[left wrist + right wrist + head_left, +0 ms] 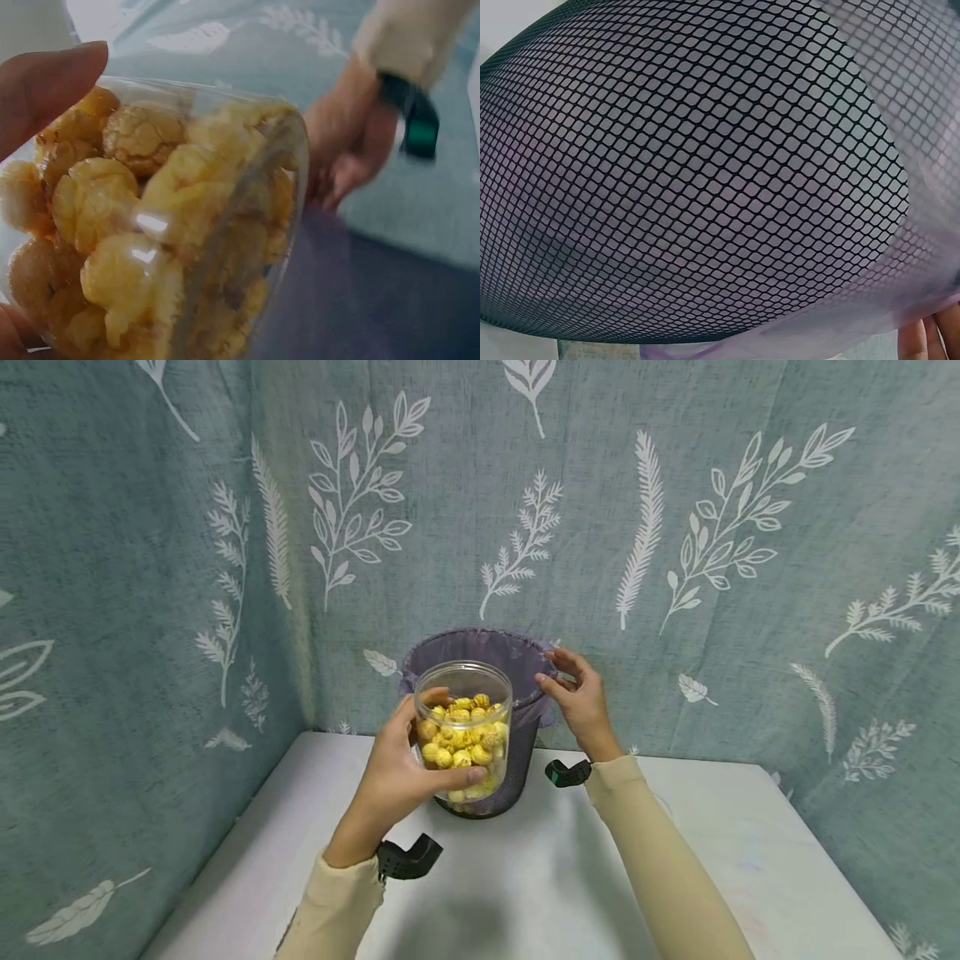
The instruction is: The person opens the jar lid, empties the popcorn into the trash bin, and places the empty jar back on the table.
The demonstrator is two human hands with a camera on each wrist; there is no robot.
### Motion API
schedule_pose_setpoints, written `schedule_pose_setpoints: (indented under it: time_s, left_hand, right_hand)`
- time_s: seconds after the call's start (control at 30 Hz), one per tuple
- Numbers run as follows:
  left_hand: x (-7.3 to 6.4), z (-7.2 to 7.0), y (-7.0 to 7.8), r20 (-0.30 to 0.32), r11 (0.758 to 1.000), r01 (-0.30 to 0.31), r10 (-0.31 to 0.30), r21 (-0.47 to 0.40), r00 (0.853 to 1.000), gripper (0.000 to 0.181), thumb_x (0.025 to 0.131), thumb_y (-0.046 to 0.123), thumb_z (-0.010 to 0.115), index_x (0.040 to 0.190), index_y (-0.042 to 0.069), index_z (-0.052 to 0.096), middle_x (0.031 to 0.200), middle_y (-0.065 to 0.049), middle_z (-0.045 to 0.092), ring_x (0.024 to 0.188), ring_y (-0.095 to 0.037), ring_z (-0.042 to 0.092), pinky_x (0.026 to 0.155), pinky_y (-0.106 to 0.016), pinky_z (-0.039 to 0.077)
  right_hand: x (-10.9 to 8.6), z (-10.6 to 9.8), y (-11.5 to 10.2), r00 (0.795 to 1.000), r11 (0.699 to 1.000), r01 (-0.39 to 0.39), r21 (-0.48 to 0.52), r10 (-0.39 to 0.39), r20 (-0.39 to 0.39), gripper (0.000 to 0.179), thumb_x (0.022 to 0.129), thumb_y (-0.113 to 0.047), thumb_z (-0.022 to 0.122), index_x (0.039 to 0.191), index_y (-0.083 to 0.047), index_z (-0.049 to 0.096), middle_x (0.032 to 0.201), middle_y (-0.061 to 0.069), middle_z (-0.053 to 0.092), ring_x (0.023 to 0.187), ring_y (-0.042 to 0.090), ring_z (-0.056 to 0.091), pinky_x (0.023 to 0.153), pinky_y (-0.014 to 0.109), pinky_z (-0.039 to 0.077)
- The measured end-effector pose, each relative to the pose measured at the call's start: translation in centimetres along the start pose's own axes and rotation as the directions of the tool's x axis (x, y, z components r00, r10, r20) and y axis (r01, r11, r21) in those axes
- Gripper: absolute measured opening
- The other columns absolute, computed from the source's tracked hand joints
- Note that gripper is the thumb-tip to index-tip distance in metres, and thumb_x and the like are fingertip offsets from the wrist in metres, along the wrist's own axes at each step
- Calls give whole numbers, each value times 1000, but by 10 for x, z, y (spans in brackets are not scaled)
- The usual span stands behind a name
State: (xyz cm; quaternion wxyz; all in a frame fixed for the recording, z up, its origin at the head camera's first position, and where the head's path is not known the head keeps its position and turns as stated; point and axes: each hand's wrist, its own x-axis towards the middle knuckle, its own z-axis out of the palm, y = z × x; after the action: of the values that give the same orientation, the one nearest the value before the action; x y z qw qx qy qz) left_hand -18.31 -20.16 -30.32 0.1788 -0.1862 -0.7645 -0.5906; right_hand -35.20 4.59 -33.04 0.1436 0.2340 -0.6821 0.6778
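My left hand (396,777) grips a clear plastic jar (463,731) around its side, thumb across the near face. Yellow popcorn (150,217) fills much of the jar, which is lidless and tilted slightly in front of the trash bin. Behind it stands a dark mesh trash bin (522,758), lined with a thin purple bag (480,647) folded over the rim. At the bin's right rim, my right hand (587,703) holds the edge with thumb and fingers. Its fingertips (922,341) show beside the bag's overhang in the right wrist view. The jar hides the bin's front.
The bin stands on a white table (330,802) near its back edge. Green-blue cloth (465,510) printed with white leaves hangs behind and along both sides. A black strap device (408,857) sits on each wrist.
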Motion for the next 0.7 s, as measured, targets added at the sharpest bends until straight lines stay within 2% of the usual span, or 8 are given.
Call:
schedule_pose_setpoints:
  time_s: [0.13,0.27,0.4,0.6,0.7]
  left_hand:
    - [21,-20,9,14,999,30,-30,21,999,94,71,8,98,151,10,48,147,-9,49,122,-30,58,99,-43,55]
    - [43,-31,16,42,999,42,-43,23,998,93,73,6,96,151,5,46,140,-14,52,117,-32,64,92,-38,59]
    - [67,-38,20,61,991,55,-63,123,996,94,75,13,97,152,3,44,134,-16,56,112,-30,66,89,-37,59]
    - [104,-50,22,107,978,107,-128,180,986,92,77,18,96,152,2,45,130,-17,61,110,-28,65,90,-33,57]
    - [118,-56,21,117,962,107,-140,252,983,88,77,20,96,147,1,48,127,-18,62,108,-28,64,89,-34,57]
  right_hand:
    - [0,-1,0,1000,1000,-3,11,3,6,62,99,-4,72,152,10,43,149,23,53,138,35,49,114,46,42]
    - [0,-2,0,1000,1000,8,9,-8,3,62,98,-3,73,150,11,44,147,24,55,137,36,50,113,46,42]
    - [-1,-4,1,1000,1000,0,3,0,6,63,99,-5,73,152,10,44,148,25,54,139,36,49,115,46,41]
    - [-1,-4,0,1000,1000,-9,-7,9,10,64,100,-9,73,154,8,43,151,23,53,142,34,47,117,44,40]
    - [0,-3,-1,1000,1000,-13,-1,13,3,63,100,-7,73,153,8,44,150,21,54,141,33,48,117,43,40]
